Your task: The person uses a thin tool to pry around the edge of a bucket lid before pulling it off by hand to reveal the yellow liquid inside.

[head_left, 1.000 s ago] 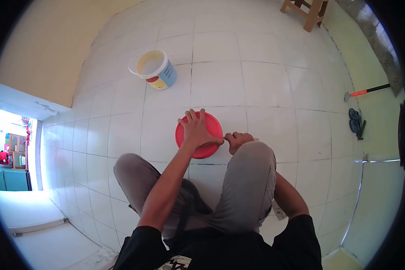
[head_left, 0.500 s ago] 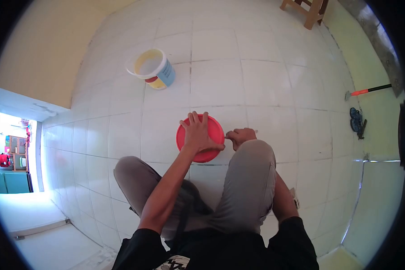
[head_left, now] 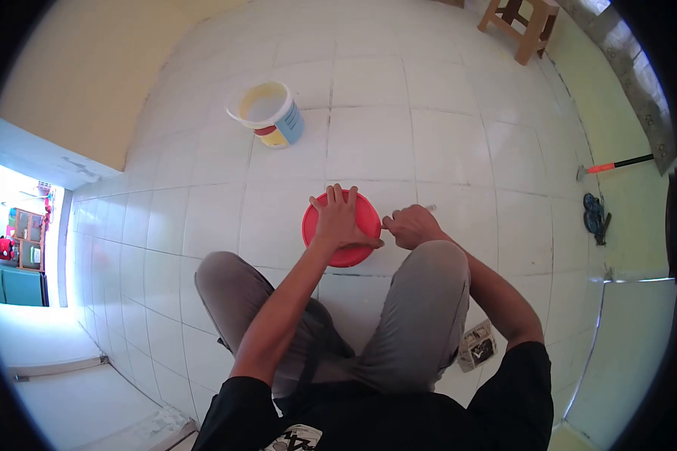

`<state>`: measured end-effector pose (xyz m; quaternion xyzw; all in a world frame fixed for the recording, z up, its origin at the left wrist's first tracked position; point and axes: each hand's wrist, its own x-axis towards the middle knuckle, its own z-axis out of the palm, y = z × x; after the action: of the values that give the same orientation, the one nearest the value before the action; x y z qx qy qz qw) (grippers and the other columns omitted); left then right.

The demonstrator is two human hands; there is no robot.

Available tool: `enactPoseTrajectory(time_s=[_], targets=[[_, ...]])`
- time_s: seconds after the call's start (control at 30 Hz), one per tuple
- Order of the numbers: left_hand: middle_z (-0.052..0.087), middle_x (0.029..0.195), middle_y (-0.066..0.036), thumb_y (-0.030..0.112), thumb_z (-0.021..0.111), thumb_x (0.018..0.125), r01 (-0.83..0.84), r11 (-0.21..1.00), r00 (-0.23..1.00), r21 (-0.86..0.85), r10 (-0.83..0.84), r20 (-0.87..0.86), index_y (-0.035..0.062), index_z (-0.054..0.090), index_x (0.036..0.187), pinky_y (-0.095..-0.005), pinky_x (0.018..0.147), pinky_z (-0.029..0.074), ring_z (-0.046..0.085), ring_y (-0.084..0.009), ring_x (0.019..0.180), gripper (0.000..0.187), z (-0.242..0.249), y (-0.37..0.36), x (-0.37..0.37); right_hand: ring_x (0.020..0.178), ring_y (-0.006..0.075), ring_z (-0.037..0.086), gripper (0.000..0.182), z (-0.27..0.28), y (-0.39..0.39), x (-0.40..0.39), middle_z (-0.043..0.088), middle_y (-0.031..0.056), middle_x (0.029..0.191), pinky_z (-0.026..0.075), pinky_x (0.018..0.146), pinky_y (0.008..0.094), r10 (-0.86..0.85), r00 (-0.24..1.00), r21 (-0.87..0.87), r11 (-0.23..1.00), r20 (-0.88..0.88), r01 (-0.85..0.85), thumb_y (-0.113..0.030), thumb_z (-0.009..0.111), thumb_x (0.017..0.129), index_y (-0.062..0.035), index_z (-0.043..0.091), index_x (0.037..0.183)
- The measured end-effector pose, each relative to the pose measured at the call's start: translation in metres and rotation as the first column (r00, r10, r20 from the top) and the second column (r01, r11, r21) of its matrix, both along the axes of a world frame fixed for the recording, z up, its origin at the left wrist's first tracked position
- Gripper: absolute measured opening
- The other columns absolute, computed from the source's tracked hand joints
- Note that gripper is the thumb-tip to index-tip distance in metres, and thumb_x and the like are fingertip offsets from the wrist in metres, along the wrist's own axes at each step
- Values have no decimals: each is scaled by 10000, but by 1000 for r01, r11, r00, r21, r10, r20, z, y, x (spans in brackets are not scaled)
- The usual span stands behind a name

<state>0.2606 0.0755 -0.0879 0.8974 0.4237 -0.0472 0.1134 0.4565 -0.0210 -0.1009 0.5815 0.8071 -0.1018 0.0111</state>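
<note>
A round red lid-like piece (head_left: 365, 214) with a raised rim sits in front of my knees; whatever is under it is hidden. Across its top lies my left hand (head_left: 338, 225), fingers spread toward the far rim and thumb stretched to the right edge. Just beside that right edge is my right hand (head_left: 414, 225), closed around a slim object. A short pale end (head_left: 431, 207) sticks out behind the fist, and the front tip comes close to the red rim. I cannot make out what this object is, nor whether it touches the rim.
A white paint bucket (head_left: 267, 116) with a blue and yellow label stands farther off on the tiles. A brown stool (head_left: 520, 26) is at the top right. By the right wall lie a red-and-black-handled tool (head_left: 609, 167) and dark sandals (head_left: 594, 216). Printed paper (head_left: 478, 346) lies beside my right leg.
My right elbow has swung outward and the right hand has turned, showing more of the forearm and the paper. My left hand stays spread on the red piece. The view has shifted slightly.
</note>
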Motion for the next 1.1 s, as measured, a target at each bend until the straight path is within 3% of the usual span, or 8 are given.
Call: enactPoseTrajectory(time_s=[0.13, 0.23, 0.33, 0.73, 0.83, 0.93, 1.03, 1.1], targets=[[405, 1520, -308, 832, 848, 426, -9, 1000, 999, -6, 8, -39, 13, 388, 1546, -800, 1058, 309, 333, -497, 1478, 1462, -4, 4, 3, 696, 310, 712, 94, -41, -25, -11, 712, 85, 799, 552, 609, 465, -256, 937, 126, 949, -236, 291, -191, 665, 971, -155, 718, 1040], [381, 1538, -309, 838, 858, 434, -1, 1000, 998, -27, 0, -66, 20, 405, 1536, -807, 1062, 302, 335, -492, 1480, 1446, -1, 4, 4, 640, 319, 695, 80, -56, -37, -28, 705, 74, 762, 537, 556, 468, -353, 857, 245, 854, -374, 459, -185, 690, 951, -154, 719, 1019], [398, 1517, -299, 823, 865, 434, -7, 998, 998, -59, 3, -64, 28, 407, 1532, -803, 1070, 295, 346, -487, 1470, 1431, 1, 5, 4, 607, 321, 683, 73, -53, -31, -31, 693, 69, 732, 527, 537, 474, -453, 811, 290, 773, -370, 564, -165, 705, 927, -165, 724, 997], [446, 1486, -282, 760, 883, 436, -9, 996, 1000, -84, 10, 14, 8, 428, 1512, -804, 1078, 295, 376, -475, 1444, 1390, 1, 8, 0, 685, 284, 706, 114, -34, 14, 6, 710, 72, 766, 526, 585, 443, -154, 941, 301, 921, -300, 247, -95, 674, 871, -139, 727, 962], [444, 1501, -278, 751, 888, 436, 47, 991, 999, -122, -46, 12, 6, 441, 1501, -832, 1078, 276, 376, -470, 1452, 1374, -3, 15, -4, 720, 293, 711, 123, 2, 28, 4, 712, 99, 797, 539, 628, 439, -13, 999, 160, 987, 34, 8, -91, 669, 865, -97, 723, 975], [422, 1502, -276, 759, 892, 446, 108, 982, 994, -153, -101, 50, 24, 444, 1499, -850, 1077, 251, 360, -448, 1470, 1360, -3, 17, -9, 728, 301, 708, 135, 18, 26, -2, 705, 120, 812, 551, 664, 440, 73, 992, 116, 990, 105, -85, -103, 662, 884, -68, 718, 1002], [334, 1593, -311, 800, 885, 435, 111, 990, 992, -82, -106, 65, 14, 335, 1593, -861, 1088, 219, 270, -479, 1536, 1504, -6, 7, -14, 721, 298, 708, 134, -11, 8, -3, 699, 107, 797, 554, 657, 441, -76, 996, 138, 988, 37, 70, -114, 642, 924, -87, 721, 1029], [237, 1639, -345, 829, 878, 418, -7, 1000, 992, 14, 5, 130, 20, 216, 1645, -863, 1096, 200, 202, -508, 1561, 1612, -10, -11, -19, 727, 298, 714, 129, -15, 0, -5, 706, 104, 809, 556, 654, 444, -178, 984, 149, 972, -31, 181, -123, 635, 942, -100, 723, 1033]])
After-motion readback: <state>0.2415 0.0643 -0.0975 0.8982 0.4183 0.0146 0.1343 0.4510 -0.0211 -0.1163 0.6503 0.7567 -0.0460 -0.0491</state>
